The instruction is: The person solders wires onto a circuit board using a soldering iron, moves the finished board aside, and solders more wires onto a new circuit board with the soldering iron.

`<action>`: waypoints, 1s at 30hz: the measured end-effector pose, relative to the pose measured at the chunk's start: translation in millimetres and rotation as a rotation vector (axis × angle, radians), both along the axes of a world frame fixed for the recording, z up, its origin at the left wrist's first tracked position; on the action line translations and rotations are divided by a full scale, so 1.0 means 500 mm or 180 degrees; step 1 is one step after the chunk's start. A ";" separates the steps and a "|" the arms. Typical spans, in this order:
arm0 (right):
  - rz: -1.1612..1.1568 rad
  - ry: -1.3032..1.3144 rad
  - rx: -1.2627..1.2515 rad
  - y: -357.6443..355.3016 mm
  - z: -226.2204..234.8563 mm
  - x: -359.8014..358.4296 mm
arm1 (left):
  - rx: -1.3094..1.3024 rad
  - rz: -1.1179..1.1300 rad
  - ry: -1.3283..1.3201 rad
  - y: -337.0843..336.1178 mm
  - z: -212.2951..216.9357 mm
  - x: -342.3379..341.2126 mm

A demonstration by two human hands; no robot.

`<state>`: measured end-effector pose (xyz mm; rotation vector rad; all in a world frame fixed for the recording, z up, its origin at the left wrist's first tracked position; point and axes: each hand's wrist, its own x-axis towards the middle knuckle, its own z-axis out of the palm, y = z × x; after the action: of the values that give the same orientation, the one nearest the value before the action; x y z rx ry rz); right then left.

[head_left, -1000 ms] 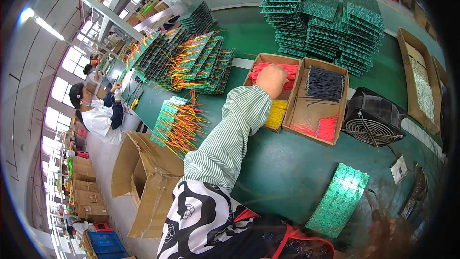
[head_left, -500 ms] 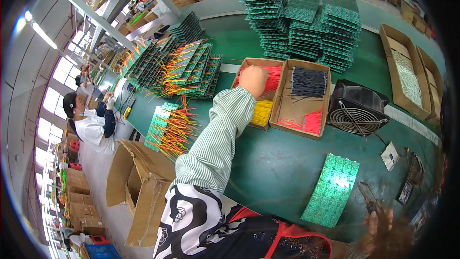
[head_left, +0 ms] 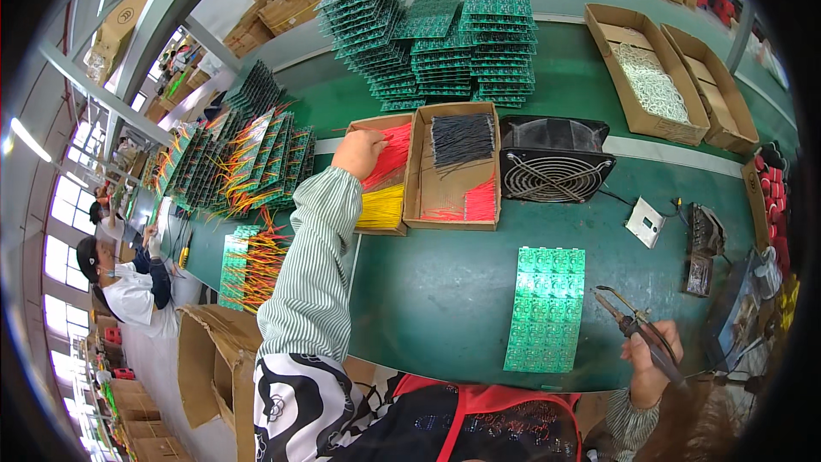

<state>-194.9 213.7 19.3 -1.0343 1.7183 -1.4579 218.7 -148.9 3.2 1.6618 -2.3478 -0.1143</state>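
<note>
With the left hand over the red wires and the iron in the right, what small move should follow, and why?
Probably pinch a few red wires and draw them back toward the green circuit board. The left hand already rests on them in the cardboard tray, the board lies bare, and the right hand holds the soldering iron beside it.

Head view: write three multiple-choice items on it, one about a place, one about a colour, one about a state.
1. Where is the left hand?
A. in the box of red and yellow wires
B. on the fan
C. on the board

2. What colour is the single circuit board lying flat nearest the person?
A. blue
B. green
C. white

3. What is the right hand doing?
A. resting empty
B. holding a soldering iron
C. lifting a carton

Answers: 1 A, the hand lies over the red wires; 2 B, the panel is green; 3 B, the fingers wrap the tool's handle.
</note>
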 end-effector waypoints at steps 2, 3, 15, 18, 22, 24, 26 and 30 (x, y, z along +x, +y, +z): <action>0.0066 -0.0006 -0.0024 -0.001 0.000 0.002 | -0.0157 -0.0101 -0.0116 -0.004 -0.005 0.000; -0.0040 -0.0040 -0.0019 -0.001 -0.003 0.006 | -0.0319 -0.0182 -0.0252 -0.003 -0.007 0.011; -0.0030 0.0662 0.0252 0.008 -0.014 0.001 | 0.0168 0.0402 0.0726 -0.001 -0.055 0.008; 0.0063 0.0481 0.0306 0.002 -0.016 -0.003 | 0.0039 0.0590 0.1458 -0.001 -0.064 0.038; 0.0013 0.0490 0.0344 0.001 -0.016 -0.011 | 0.0259 0.0486 0.1533 0.005 -0.030 -0.015; 0.0120 0.0696 0.0469 0.001 -0.010 -0.010 | -0.0437 0.0054 0.0614 0.008 0.001 0.007; 0.0109 0.0668 0.0356 0.004 -0.018 -0.014 | -0.0897 -0.0326 -0.0681 0.033 0.051 -0.015; 0.0023 0.0567 0.0313 0.007 -0.034 -0.029 | -0.0717 -0.0667 -0.1797 0.116 0.099 -0.124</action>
<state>-209.3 217.1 2.1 -1.1446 1.8887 -1.2957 156.6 -91.0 52.7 1.4714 -2.7960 0.6367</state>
